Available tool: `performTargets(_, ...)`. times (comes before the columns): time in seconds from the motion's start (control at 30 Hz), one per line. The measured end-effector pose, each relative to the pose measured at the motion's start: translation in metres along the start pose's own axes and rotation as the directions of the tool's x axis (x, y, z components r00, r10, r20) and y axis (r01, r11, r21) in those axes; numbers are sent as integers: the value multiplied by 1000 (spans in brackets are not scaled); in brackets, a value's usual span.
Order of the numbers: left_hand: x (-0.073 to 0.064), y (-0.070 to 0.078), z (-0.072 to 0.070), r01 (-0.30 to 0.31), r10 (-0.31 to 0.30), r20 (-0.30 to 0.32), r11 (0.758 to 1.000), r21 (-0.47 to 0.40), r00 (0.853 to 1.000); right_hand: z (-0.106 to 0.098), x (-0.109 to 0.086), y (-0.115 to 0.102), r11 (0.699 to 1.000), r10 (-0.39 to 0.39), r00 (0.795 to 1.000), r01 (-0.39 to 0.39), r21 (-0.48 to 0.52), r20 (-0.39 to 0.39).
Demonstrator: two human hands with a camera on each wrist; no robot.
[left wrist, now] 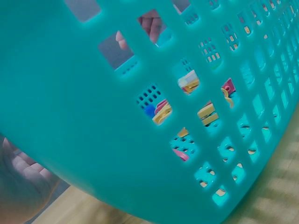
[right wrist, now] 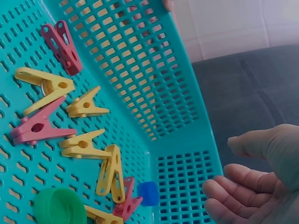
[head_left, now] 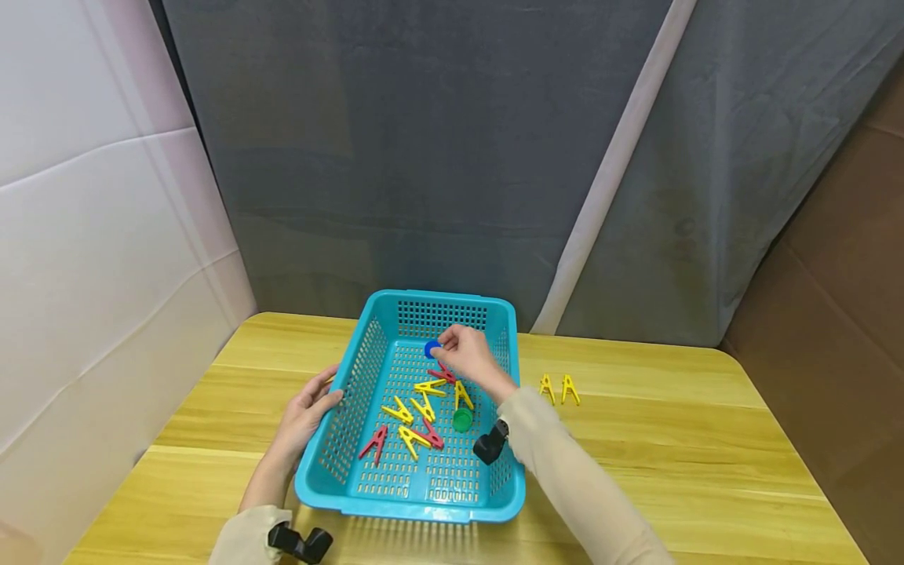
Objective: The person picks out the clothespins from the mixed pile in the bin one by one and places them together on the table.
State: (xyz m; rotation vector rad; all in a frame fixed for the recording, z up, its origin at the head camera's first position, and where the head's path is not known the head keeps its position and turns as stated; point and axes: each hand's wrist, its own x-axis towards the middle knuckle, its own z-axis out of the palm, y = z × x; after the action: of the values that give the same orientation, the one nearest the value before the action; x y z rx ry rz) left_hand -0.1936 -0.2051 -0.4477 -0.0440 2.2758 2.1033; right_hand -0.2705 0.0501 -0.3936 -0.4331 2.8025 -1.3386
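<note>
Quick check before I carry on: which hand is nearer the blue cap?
Right. The right hand is close by the blue cap, though apart from it in the right wrist view; the left hand is farther off, holding the left side of the basket.

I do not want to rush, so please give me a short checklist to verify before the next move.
1. Right hand holding nothing: ok; its wrist view shows a gap to the blue piece.
2. Blue piece resting on the floor of the basket: cannot tell; it looks blurred.
3. Green cap inside the basket: ok.
4. Left hand at the basket's left rim: ok.
5. Nothing loose outside the basket: not ok; two yellow clips lie on the table to its right.
</note>
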Motion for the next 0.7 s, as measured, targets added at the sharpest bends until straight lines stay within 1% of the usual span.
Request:
performTargets(0.13, 0, 0, 0, 7, -7, 0, 1000, -4, 1000, 4, 4, 2, 1000, 20, 999, -20, -10, 34)
performTargets(0.4, 0, 2, 1, 11, -11, -2, 1000, -10, 1000, 11, 11, 8, 998, 69, 993, -70, 4, 97)
performTargets(0.57, 0, 2, 1, 17, -17, -7, 1000, 1, 1000, 16, 13, 11, 992, 113, 984, -118, 33, 138)
performTargets(0.7, 1, 1, 1, 23, -23, -12, 1000, 7, 1000, 19, 14, 12, 988, 129, 977, -142, 61, 171)
